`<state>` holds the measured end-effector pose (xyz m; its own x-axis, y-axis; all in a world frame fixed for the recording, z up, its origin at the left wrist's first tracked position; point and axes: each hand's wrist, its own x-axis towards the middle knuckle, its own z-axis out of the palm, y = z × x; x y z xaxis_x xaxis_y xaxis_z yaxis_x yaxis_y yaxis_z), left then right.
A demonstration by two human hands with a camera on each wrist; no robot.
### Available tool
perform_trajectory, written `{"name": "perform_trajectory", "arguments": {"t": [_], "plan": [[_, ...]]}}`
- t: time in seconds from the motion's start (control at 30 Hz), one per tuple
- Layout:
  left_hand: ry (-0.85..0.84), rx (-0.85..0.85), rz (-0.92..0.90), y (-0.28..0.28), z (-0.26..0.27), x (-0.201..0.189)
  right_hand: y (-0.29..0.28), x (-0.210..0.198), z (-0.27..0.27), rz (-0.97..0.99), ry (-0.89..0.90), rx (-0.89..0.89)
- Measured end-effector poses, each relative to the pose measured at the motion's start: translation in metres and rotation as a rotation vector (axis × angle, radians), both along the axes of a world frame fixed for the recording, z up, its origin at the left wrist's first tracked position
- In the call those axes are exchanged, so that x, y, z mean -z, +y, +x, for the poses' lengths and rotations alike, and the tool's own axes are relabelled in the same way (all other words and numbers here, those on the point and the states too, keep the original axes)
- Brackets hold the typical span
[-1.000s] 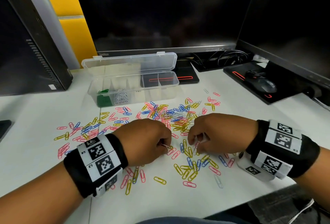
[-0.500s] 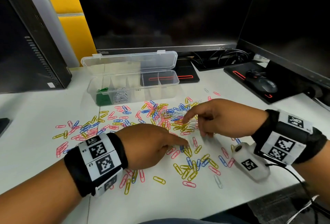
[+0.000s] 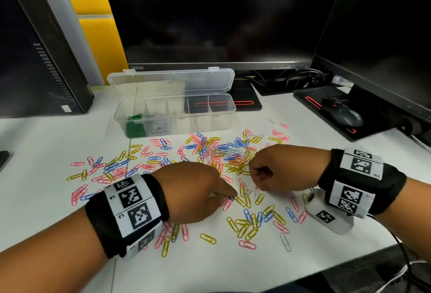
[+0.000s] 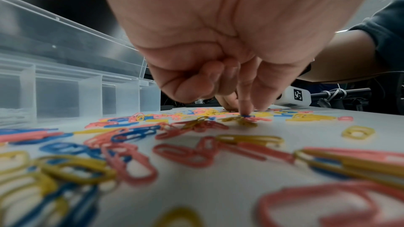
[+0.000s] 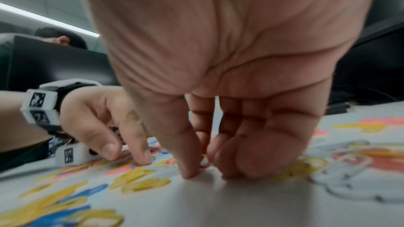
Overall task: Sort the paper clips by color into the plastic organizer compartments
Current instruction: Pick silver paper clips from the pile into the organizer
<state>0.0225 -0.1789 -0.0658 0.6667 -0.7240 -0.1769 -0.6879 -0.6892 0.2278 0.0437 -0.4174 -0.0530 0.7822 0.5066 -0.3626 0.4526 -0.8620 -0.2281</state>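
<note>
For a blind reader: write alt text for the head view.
Two hands, left and right, pick at coloured clips scattered on a white desk. Behind stands an open organizer holding green and silver clips.

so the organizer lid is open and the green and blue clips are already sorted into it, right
Not quite: the organizer, lid open, holds green clips and silver clips, not blue. The blue clips are loose on the desk, as the head view shows.

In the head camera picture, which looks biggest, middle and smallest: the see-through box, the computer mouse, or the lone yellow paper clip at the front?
1. plastic organizer, biggest by far.
2. computer mouse, much smaller.
3. yellow paper clip, smallest, though it lies nearest the camera.
</note>
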Motion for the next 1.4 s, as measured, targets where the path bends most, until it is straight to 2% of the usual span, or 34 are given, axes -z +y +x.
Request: {"name": "perform_trajectory", "arguments": {"t": [0.1,0.2,0.27,0.37,0.47,0.8,1.0,1.13,1.3,1.4], "plan": [[-0.006,-0.016,0.004,0.001,0.001,0.000,-0.004,-0.001,-0.001,-0.064,0.013,0.022],[-0.021,-0.025,0.006,0.001,0.001,0.000,-0.008,-0.003,0.000,-0.090,-0.092,0.036],[-0.014,-0.024,-0.015,0.001,0.001,-0.001,-0.007,-0.004,-0.001,-0.036,-0.148,-0.036],[-0.001,0.004,-0.013,0.000,-0.001,-0.004,-0.001,-0.003,-0.006,0.044,-0.079,-0.199],[0.010,0.006,0.002,0.000,-0.001,-0.003,0.000,0.004,-0.007,0.070,-0.082,-0.257],[0.026,-0.014,-0.010,0.001,0.000,-0.002,-0.010,0.010,-0.004,0.095,-0.113,-0.252],[0.053,0.082,0.028,-0.002,-0.007,-0.008,-0.015,0.011,-0.007,0.134,-0.155,-0.270],[0.065,0.108,0.085,-0.006,-0.009,0.000,-0.015,0.012,-0.009,0.101,-0.168,-0.269],[0.021,0.031,-0.003,0.002,0.001,0.003,-0.012,0.009,-0.014,0.038,-0.177,-0.262],[0.008,0.022,0.004,0.003,0.007,0.008,-0.006,0.009,-0.019,-0.037,-0.208,-0.250]]}}
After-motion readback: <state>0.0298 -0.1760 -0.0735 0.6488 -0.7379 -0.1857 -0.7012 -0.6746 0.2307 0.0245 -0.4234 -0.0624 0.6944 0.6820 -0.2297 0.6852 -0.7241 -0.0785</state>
